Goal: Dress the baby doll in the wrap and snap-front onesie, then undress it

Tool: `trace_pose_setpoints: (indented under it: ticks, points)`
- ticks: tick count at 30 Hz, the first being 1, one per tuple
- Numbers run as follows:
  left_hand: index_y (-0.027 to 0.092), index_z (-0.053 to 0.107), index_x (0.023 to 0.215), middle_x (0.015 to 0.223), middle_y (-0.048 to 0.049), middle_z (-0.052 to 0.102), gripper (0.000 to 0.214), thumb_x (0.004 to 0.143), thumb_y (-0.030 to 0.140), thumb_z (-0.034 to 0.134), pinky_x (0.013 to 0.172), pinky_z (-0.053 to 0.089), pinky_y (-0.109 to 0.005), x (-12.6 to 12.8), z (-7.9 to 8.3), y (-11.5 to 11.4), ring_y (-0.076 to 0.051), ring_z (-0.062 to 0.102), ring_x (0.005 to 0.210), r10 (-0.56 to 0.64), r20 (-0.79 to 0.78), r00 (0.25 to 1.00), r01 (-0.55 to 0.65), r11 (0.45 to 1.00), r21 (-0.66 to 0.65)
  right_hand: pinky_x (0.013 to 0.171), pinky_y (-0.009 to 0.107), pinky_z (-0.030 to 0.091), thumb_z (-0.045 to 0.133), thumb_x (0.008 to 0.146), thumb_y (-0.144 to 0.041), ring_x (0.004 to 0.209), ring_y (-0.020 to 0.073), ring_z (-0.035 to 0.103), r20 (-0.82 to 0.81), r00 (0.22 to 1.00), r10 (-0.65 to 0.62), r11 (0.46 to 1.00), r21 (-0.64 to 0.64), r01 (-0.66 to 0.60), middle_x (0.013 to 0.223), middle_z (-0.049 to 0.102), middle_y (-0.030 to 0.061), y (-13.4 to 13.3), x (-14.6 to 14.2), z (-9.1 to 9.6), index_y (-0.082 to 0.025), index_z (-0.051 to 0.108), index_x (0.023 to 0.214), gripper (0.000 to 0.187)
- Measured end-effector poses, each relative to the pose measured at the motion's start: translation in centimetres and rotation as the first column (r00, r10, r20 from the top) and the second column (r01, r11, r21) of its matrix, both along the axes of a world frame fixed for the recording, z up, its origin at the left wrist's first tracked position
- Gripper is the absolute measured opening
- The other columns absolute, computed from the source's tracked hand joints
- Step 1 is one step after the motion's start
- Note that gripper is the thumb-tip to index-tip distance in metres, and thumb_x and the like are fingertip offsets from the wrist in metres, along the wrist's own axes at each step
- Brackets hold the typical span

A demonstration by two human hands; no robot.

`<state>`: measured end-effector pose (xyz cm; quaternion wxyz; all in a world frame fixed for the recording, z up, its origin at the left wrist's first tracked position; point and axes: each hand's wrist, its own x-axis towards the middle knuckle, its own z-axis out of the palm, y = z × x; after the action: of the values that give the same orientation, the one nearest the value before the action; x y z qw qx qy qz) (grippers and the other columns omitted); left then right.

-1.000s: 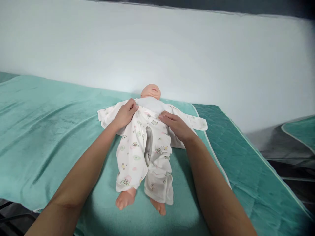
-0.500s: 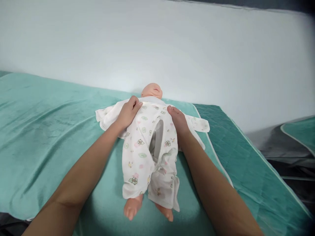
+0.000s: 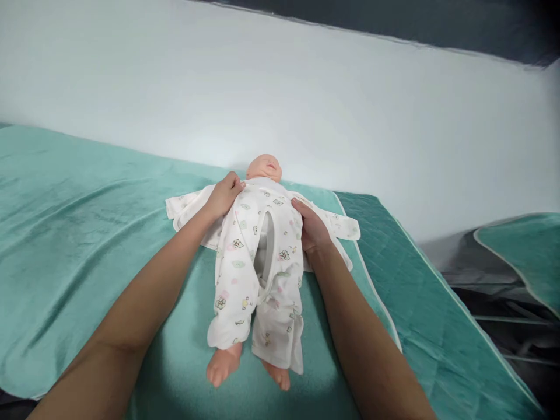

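A baby doll (image 3: 263, 167) lies on its back on a teal blanket (image 3: 87, 233), head toward the wall and bare feet toward me. It wears a white printed romper (image 3: 240, 274) that gapes open down the front. My left hand (image 3: 224, 196) is closed on the romper's left front edge at the doll's shoulder. My right hand (image 3: 310, 224) grips the romper's right edge at the doll's side. The empty sleeves lie spread out to both sides.
A white wall (image 3: 306, 99) runs right behind the doll's head. A quilted teal mat (image 3: 415, 280) lies under the blanket at the right. At the far right lies another teal cloth (image 3: 525, 251), beyond a dark gap.
Both hands drew the romper's front flaps up from the belly to the shoulders, covering the doll's chest. The view has shifted a little.
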<state>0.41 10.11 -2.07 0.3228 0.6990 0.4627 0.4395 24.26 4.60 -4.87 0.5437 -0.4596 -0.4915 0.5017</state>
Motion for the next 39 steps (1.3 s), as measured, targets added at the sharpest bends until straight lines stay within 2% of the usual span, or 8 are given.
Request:
trace_pose_setpoints:
  ticks: [3, 7, 12, 15, 20, 25, 31, 39]
  points:
    - [0.022, 0.042, 0.078, 0.07, 0.0026, 0.048, 0.021, 0.094, 0.031, 0.052, 0.067, 0.033, -0.03, 0.1, 0.0, -0.1, -0.016, 0.045, 0.069, -0.015, -0.048, 0.999, 0.016, 1.0, 0.016, 0.083, 0.044, 0.056, 0.074, 0.076, -0.055, 0.089, 0.0259, 0.066, -0.173, 0.985, -0.006, 0.999, -0.032, 0.0, 0.086, 0.069, 0.002, -0.4, 0.1, 0.1, -0.027, 0.06, 0.084, 0.032]
    - [0.023, 0.045, 0.081, 0.095, -0.0049, 0.063, 0.02, 0.095, 0.035, 0.051, 0.086, 0.04, -0.035, 0.1, 0.2, -0.5, -0.023, 0.054, 0.096, 0.027, -0.188, 0.982, 0.021, 0.969, 0.247, 0.074, 0.04, 0.055, 0.078, 0.071, -0.045, 0.074, 0.0209, 0.063, -0.209, 0.978, -0.008, 1.0, 0.016, 0.012, 0.081, 0.065, -0.0018, -1.1, 0.4, 0.1, -0.029, 0.062, 0.092, 0.031]
    - [0.022, 0.043, 0.082, 0.132, -0.0098, 0.062, 0.025, 0.099, 0.04, 0.044, 0.093, 0.04, -0.039, -0.3, 0.5, -0.7, -0.026, 0.057, 0.114, -0.098, -0.217, 0.971, 0.134, 0.978, 0.161, 0.075, 0.035, 0.051, 0.078, 0.072, -0.038, 0.074, 0.0175, 0.059, 0.02, 0.989, -0.149, 0.98, 0.139, 0.144, 0.083, 0.064, -0.0013, -1.1, -0.2, 0.0, -0.027, 0.064, 0.099, 0.032]
    - [0.023, 0.043, 0.083, 0.126, -0.009, 0.066, 0.025, 0.098, 0.042, 0.044, 0.092, 0.04, -0.038, -0.3, 0.5, -0.8, -0.026, 0.06, 0.111, -0.091, -0.205, 0.975, 0.122, 0.982, 0.145, 0.086, 0.038, 0.05, 0.07, 0.079, -0.034, 0.085, 0.0202, 0.059, 0.249, 0.931, -0.267, 0.942, 0.269, 0.198, 0.088, 0.065, 0.0012, -0.7, -0.5, 0.1, -0.027, 0.066, 0.096, 0.019]
    - [0.023, 0.044, 0.084, 0.1, -0.0059, 0.07, 0.022, 0.096, 0.04, 0.049, 0.086, 0.041, -0.034, -0.1, 0.3, 0.2, -0.024, 0.062, 0.096, -0.062, -0.176, 0.982, 0.088, 0.985, 0.149, 0.109, 0.047, 0.036, 0.058, 0.089, -0.029, 0.121, 0.0261, 0.053, 0.478, 0.816, -0.326, 0.834, 0.551, 0.011, 0.124, 0.064, 0.0052, -0.1, -0.3, 0.5, -0.028, 0.06, 0.091, 0.003]
    - [0.023, 0.045, 0.086, 0.082, -0.003, 0.063, 0.017, 0.095, 0.036, 0.05, 0.073, 0.036, -0.031, 0.2, 0.6, 2.1, -0.021, 0.056, 0.077, 0.013, -0.256, 0.967, 0.032, 0.984, 0.172, 0.095, 0.044, 0.045, 0.055, 0.094, -0.035, 0.104, 0.0246, 0.061, 0.473, 0.84, -0.265, 0.905, 0.422, 0.048, 0.125, 0.067, 0.0031, 0.5, -0.4, 0.6, -0.029, 0.058, 0.098, 0.008]
    - [0.023, 0.041, 0.085, 0.075, -0.0006, 0.057, 0.02, 0.097, 0.039, 0.045, 0.067, 0.035, -0.032, 0.5, 0.9, 2.7, -0.019, 0.051, 0.069, 0.061, -0.314, 0.948, -0.005, 0.984, 0.178, 0.094, 0.039, 0.049, 0.07, 0.083, -0.044, 0.106, 0.0226, 0.062, 0.236, 0.965, -0.112, 0.949, 0.314, 0.033, 0.112, 0.071, 0.003, 2.3, 0.3, 0.2, -0.025, 0.059, 0.085, 0.022]
    - [0.022, 0.046, 0.083, 0.121, -0.0084, 0.065, 0.023, 0.098, 0.039, 0.041, 0.099, 0.041, -0.038, 0.7, 1.2, 1.7, -0.023, 0.057, 0.113, -0.169, -0.275, 0.946, 0.235, 0.945, 0.227, 0.095, 0.038, 0.047, 0.078, 0.078, -0.04, 0.108, 0.0221, 0.062, 0.05, 0.995, 0.083, 0.966, 0.243, -0.092, 0.122, 0.066, 0.0035, 2.5, 1.2, 0.0, -0.023, 0.061, 0.079, 0.024]
